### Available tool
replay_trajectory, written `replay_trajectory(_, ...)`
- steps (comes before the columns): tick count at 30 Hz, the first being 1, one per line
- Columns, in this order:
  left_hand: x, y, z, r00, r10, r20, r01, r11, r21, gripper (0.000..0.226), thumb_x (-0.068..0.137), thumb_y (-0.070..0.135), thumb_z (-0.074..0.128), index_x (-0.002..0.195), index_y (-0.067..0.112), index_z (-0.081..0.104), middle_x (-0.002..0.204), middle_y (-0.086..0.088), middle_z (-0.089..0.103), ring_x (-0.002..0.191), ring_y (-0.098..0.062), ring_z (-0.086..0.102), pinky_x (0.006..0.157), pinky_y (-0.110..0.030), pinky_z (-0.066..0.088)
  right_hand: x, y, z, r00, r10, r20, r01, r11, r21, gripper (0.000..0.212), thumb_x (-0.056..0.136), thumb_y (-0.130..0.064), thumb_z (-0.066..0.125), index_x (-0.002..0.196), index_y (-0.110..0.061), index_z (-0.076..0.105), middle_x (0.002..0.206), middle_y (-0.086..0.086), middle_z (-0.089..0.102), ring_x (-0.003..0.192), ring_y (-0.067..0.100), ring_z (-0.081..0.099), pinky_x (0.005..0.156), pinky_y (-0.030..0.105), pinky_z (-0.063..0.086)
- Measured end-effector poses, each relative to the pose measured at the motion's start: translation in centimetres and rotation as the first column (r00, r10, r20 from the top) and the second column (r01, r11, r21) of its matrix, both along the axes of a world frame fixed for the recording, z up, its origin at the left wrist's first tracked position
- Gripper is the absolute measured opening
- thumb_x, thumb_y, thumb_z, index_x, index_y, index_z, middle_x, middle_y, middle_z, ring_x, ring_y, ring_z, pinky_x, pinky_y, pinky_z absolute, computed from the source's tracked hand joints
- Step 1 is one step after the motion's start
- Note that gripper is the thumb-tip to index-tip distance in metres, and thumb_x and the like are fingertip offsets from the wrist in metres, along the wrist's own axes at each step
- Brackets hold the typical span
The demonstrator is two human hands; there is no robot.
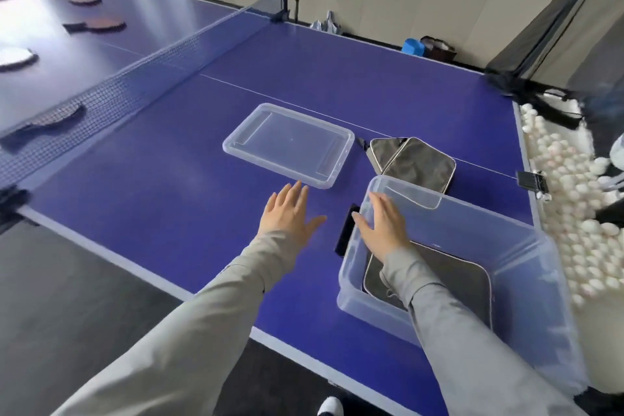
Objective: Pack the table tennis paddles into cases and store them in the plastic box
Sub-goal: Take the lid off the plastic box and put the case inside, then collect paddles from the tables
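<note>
A clear plastic box (526, 280) stands on the blue table near its front right edge. A grey paddle case (469, 284) lies flat inside it. My right hand (381, 223) reaches over the box's left rim with straight fingers and holds nothing. My left hand (287, 209) hovers open over the table, just in front of the box's clear lid (287, 142). Two more grey cases (415, 162) lie behind the box. A black handle (346, 233) sticks out at the box's left side. Across the net lie several paddles (98, 25).
The net (111, 91) crosses the table at the left. A catch net full of several white balls (574, 213) hangs off the table's right end. A blue container (413, 46) sits on the floor behind. My shoe (329, 407) shows below the table's edge.
</note>
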State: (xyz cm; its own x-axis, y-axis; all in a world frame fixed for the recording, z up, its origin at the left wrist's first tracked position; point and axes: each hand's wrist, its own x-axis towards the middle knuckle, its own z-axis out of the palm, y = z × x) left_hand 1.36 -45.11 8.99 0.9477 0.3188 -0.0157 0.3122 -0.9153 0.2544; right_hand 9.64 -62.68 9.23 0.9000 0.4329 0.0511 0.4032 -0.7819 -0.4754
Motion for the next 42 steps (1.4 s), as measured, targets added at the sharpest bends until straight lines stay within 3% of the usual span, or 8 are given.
replay_trajectory(7,-14.7,13.1,-4.3,0.931,0.298,-0.209,-0.302,0.953,0.013,0.076,0.092,0.063,0.026,0.151,0.019,0.007,0.16,0.002,0.003,0.147,-0.016,0.0,0.119,-0.035,0.001,-9.5,16.0,-2.7,0.938,0.338,-0.072,-0.345,0.922,-0.173,0.062,0.096,-0.042,0.043,0.148,-0.014,0.022,0.155,0.005,0.023,0.145,0.022,0.013,0.118,0.037,0.013)
replay_trajectory(14,-30.6,20.0,-9.2,0.755,0.515,-0.406,-0.574,0.818,-0.03,0.074,0.092,0.061,0.029,0.15,0.017,0.014,0.159,0.001,0.012,0.147,-0.018,0.006,0.119,-0.039,0.007,-19.6,25.8,-7.6,0.781,0.566,-0.263,-0.62,0.652,-0.437,0.062,0.097,-0.047,0.037,0.148,-0.016,0.021,0.155,0.002,0.022,0.145,0.02,0.015,0.117,0.038,0.016)
replay_trajectory(17,-37.8,21.0,-10.9,0.629,0.593,-0.503,-0.715,0.696,-0.074,0.075,0.092,0.062,0.027,0.15,0.016,0.014,0.159,0.0,0.013,0.147,-0.019,0.007,0.119,-0.039,0.008,-24.2,28.6,-9.9,0.697,0.638,-0.327,-0.702,0.512,-0.496,0.061,0.096,-0.048,0.038,0.146,-0.016,0.025,0.152,0.003,0.029,0.142,0.02,0.023,0.115,0.038,0.022)
replay_trajectory(23,-48.0,19.8,-13.9,0.431,0.653,-0.623,-0.886,0.435,-0.157,0.072,0.093,0.06,0.031,0.149,0.016,0.017,0.159,-0.001,0.014,0.145,-0.02,0.016,0.117,-0.036,0.019,-30.2,31.3,-13.6,0.544,0.668,-0.508,-0.815,0.276,-0.51,0.061,0.096,-0.049,0.037,0.148,-0.021,0.021,0.155,-0.002,0.023,0.144,0.013,0.018,0.116,0.037,0.02)
replay_trajectory(29,-52.5,19.2,-16.1,0.275,0.643,-0.715,-0.957,0.252,-0.142,0.072,0.093,0.061,0.029,0.149,0.017,0.017,0.159,0.001,0.01,0.145,-0.018,0.014,0.117,-0.035,0.018,-32.4,35.2,-15.9,0.456,0.671,-0.585,-0.835,0.095,-0.542,0.062,0.096,-0.052,0.034,0.149,-0.022,0.019,0.157,-0.003,0.017,0.145,0.013,0.012,0.117,0.041,0.016)
replay_trajectory(34,-53.1,22.5,-17.2,0.186,0.638,-0.747,-0.981,0.159,-0.109,0.072,0.093,0.061,0.029,0.149,0.018,0.018,0.159,0.002,0.012,0.145,-0.017,0.014,0.118,-0.034,0.017,-34.6,41.1,-17.6,0.365,0.682,-0.634,-0.857,-0.02,-0.515,0.061,0.096,-0.053,0.031,0.149,-0.026,0.017,0.159,-0.003,0.012,0.146,0.017,0.008,0.117,0.046,0.012)
replay_trajectory(42,-53.0,34.2,-16.4,0.131,0.691,-0.711,-0.991,0.083,-0.101,0.072,0.092,0.061,0.031,0.15,0.019,0.017,0.159,0.002,0.012,0.146,-0.016,0.012,0.118,-0.034,0.016,-35.6,54.6,-18.1,0.326,0.683,-0.654,-0.887,-0.018,-0.461,0.06,0.097,-0.053,0.029,0.149,-0.025,0.018,0.158,-0.004,0.014,0.146,0.019,0.01,0.116,0.048,0.016)
